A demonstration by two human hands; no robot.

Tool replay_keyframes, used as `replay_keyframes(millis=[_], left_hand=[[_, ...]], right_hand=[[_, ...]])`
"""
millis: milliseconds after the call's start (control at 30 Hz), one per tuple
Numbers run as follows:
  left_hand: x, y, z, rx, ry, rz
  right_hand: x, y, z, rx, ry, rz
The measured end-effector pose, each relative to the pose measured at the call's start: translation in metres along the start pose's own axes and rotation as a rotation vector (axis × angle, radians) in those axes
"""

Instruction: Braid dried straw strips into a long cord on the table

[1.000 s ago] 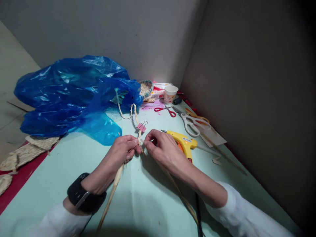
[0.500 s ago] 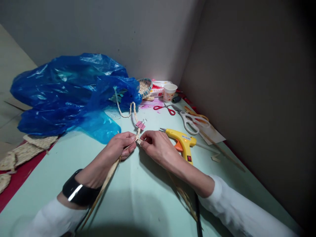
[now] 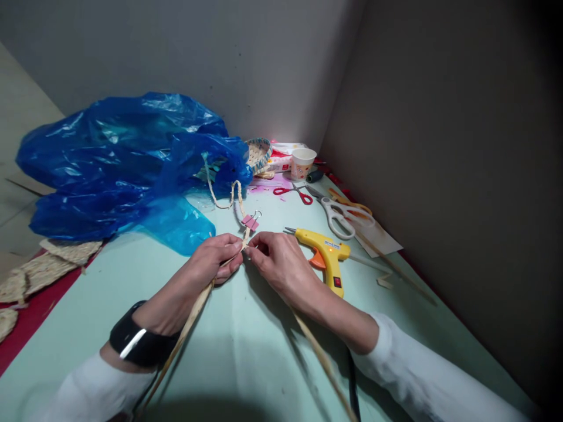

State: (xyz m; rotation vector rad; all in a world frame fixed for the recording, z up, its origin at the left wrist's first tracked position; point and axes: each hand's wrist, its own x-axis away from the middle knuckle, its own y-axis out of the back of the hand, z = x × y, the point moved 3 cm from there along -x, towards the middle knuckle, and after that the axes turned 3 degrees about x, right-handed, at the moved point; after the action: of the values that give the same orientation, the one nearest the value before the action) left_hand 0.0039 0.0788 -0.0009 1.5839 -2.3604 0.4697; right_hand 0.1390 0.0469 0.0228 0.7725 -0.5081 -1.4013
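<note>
A narrow braid (image 3: 247, 234) of pale straw-like strands runs toward me from the blue bag, with a pink binder clip (image 3: 250, 223) fixed on it just beyond my fingers. My left hand (image 3: 220, 258) pinches the braid's near end, and a long loose strand (image 3: 187, 328) trails from it toward me. Close beside it, my right hand (image 3: 277, 258) is closed at the fingertips on another strand (image 3: 323, 357), which hangs down below the wrist. The exact crossing of the strands is partly hidden by my fingers.
A yellow glue gun (image 3: 328, 255) lies right of my right hand. Beyond are white-handled scissors (image 3: 338, 217), red scissors (image 3: 303, 193), a paper cup (image 3: 302, 164) and a small woven basket (image 3: 258, 153). A blue plastic bag (image 3: 132, 158) fills the back left; woven pieces (image 3: 53, 269) lie at the left edge.
My right fingers have shifted slightly at the braid's end. The strand from my right hand has swung and now stretches straighter toward me. My left hand stays nearly still.
</note>
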Motion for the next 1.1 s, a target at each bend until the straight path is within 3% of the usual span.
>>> replay_keyframes(millis=[167,333,567,867,1100], left_hand=[[0.000,0.000,0.000,-0.025,-0.006,0.016],[0.002,-0.002,0.002,-0.058,-0.010,0.020],[0.001,-0.001,0.007,-0.120,-0.080,-0.062],[0.004,-0.003,0.002,-0.080,-0.039,-0.034],[0.003,-0.002,0.002,-0.073,-0.003,-0.032]], right_hand=[[0.002,-0.005,0.002,0.269,0.091,-0.006],[0.001,-0.007,0.006,0.503,0.061,0.070],[0.003,-0.002,0.001,0.259,0.065,0.144],[0.006,0.002,0.000,0.171,0.071,0.089],[0.010,0.010,-0.011,-0.042,-0.020,0.176]])
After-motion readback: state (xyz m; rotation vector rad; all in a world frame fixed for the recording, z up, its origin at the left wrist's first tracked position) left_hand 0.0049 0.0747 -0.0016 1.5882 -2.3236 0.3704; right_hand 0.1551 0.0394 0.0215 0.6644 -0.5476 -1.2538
